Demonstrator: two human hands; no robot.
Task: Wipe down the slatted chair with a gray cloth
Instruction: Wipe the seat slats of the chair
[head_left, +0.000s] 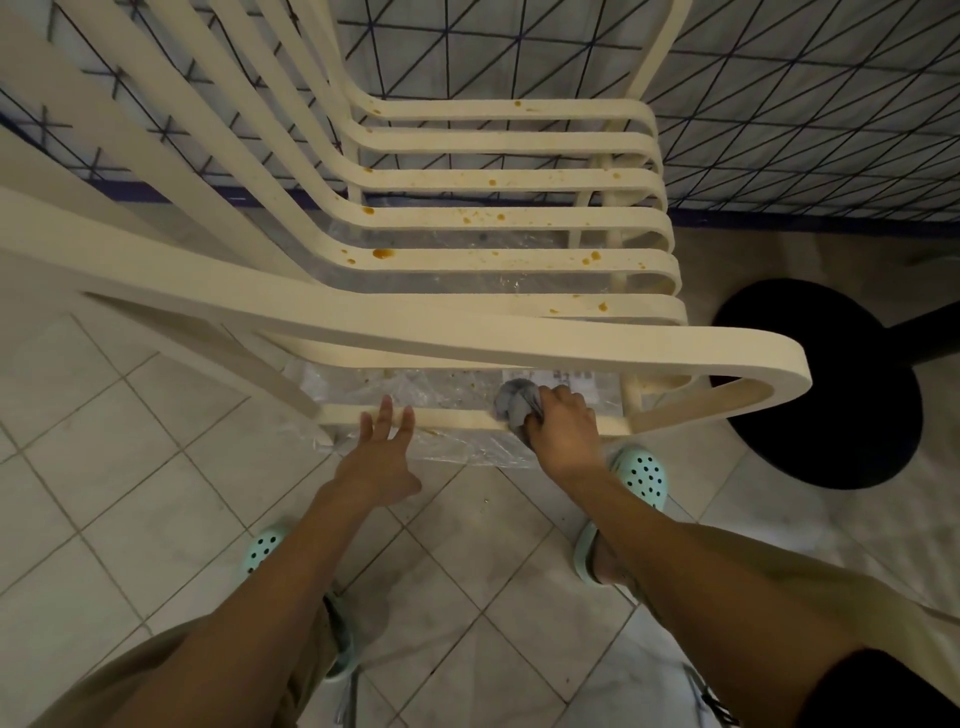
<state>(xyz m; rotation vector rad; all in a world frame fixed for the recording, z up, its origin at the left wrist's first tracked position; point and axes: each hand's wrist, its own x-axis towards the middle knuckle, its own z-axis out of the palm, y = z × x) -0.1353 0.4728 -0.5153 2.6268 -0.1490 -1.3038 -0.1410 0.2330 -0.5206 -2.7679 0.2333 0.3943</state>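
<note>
Cloth: the bunched gray cloth (511, 402) sits on the low near rail (457, 418) of the chair, close to the floor.
Chair: the cream slatted chair (467, 322) is seen from above, with its curved armrest crossing over the rail and the seat slats beyond.
Right hand: the right hand (563, 426) has its fingers curled tightly round the cloth and presses it to the rail.
Left hand: the left hand (382, 457) holds nothing. Its fingers (385, 410) are straight and spread, with the tips at the same rail, left of the cloth. I cannot tell if they bear on it.
Stains: orange-brown spots (383, 253) dot the seat slats, farther off and apparently unwiped.
Around: a clear plastic sheet (457, 452) lies under the chair on the pale tiled floor (130, 467). A black round base (831, 384) stands to the right, and a mint perforated clog (641, 473) is just near the right hand.
Risk: a hard stroke with the chair poorly braced could skid it on the plastic. A wadded cloth may smear the stains or miss the slat edges.
</note>
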